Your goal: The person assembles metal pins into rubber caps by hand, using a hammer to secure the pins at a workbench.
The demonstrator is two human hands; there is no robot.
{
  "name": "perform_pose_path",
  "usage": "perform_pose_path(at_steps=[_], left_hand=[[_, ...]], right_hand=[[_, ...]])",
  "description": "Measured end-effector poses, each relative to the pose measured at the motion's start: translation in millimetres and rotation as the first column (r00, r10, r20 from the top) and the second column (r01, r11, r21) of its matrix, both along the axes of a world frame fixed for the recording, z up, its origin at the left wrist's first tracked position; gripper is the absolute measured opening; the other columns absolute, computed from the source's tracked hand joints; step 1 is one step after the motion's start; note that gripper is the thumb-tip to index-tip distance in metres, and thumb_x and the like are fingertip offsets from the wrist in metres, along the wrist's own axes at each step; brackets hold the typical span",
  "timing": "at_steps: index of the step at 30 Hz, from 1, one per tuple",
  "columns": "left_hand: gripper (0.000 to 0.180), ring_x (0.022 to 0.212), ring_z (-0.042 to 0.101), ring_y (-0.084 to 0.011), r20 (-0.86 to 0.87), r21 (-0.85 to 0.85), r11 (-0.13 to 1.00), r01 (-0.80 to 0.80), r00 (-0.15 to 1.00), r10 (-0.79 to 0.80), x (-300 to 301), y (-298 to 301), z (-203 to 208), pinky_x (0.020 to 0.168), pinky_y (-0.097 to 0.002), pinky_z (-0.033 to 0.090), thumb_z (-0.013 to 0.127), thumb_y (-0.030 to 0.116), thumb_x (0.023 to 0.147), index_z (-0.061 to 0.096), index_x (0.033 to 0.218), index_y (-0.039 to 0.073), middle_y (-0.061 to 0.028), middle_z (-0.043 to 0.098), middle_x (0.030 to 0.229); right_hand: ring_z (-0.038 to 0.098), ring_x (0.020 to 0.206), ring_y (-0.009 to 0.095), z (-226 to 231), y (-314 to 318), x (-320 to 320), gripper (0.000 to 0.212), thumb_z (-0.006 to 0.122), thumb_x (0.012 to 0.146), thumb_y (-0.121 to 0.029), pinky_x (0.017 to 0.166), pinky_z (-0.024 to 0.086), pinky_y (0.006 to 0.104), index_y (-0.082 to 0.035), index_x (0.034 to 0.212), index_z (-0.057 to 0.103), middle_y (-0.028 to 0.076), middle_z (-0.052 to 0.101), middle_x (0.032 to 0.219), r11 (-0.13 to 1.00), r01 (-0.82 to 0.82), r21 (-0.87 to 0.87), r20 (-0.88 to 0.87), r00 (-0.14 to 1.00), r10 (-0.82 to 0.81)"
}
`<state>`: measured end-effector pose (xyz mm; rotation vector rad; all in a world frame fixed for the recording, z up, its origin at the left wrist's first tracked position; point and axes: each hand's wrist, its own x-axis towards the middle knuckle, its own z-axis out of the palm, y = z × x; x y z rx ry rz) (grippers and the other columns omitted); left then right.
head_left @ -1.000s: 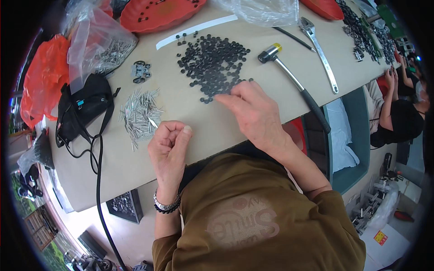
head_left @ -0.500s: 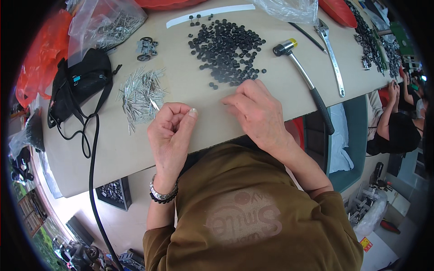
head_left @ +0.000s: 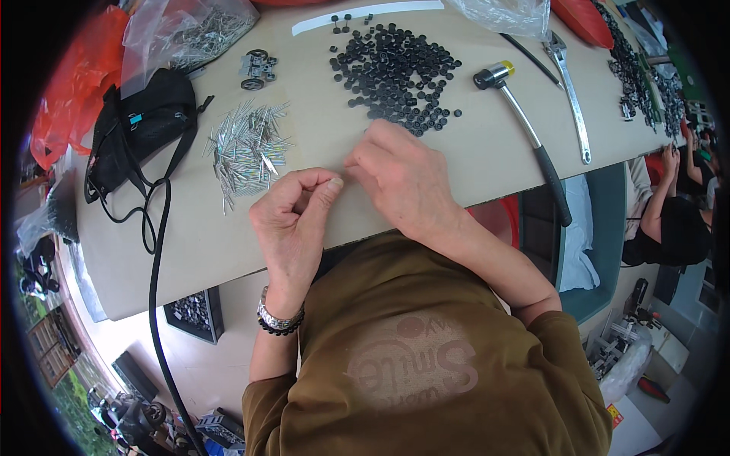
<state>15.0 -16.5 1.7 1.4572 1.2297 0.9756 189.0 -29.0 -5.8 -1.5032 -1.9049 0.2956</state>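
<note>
My left hand (head_left: 291, 216) is raised above the near part of the table, thumb and forefinger pinched together. What they hold, if anything, is too small to make out. Close beside it on the right, my right hand (head_left: 408, 178) is bent with its fingers drawn together toward the left fingertips. Its own fingertips are mostly hidden from view. Beyond my left hand lies a heap of thin silvery metal pins (head_left: 247, 148). A pile of small black wheels (head_left: 395, 72) spreads beyond my right hand.
A small grey wheeled chassis (head_left: 258, 69) stands past the pins. On the right lie a mallet (head_left: 525, 125) and an adjustable wrench (head_left: 572, 106). A black bag (head_left: 144, 121) with a cord sits left, beside a clear plastic bag (head_left: 190, 38). A green bin (head_left: 601, 251) stands off the table's right.
My right hand has moved left and closer to my left hand, which still pinches. The whole view has shifted slightly.
</note>
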Motion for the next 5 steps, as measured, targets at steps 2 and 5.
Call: perform_pose_path(at_steps=[2,5], left_hand=[[0.003,0.063,0.049,-0.0032,-0.080,0.132,0.991,0.007,0.997,0.004,1.3,3.3,-2.4,0.057,-0.0214,0.039,0.075,0.003,0.091,0.077,0.093,0.004,0.0002,0.065,0.078],[0.005,0.061,0.048,-0.0053,-0.128,0.216,0.976,0.015,0.992,0.013,4.3,8.3,-8.6,0.055,-0.0217,0.039,0.075,0.003,0.092,0.077,0.095,0.005,0.0001,0.065,0.076]], right_hand=[[0.062,0.090,0.026,-2.6,2.0,0.4,0.007,0.069,0.081,-0.005,0.065,0.054,0.0389,-0.005,0.084,0.064,0.006,0.054,0.089,1.000,0.013,-0.008,-0.021,1.000,-0.013],[0.065,0.093,0.026,-6.7,2.2,1.3,0.007,0.070,0.080,-0.004,0.066,0.055,0.0394,-0.007,0.085,0.065,0.006,0.056,0.090,0.997,0.049,-0.056,-0.092,0.994,-0.054]])
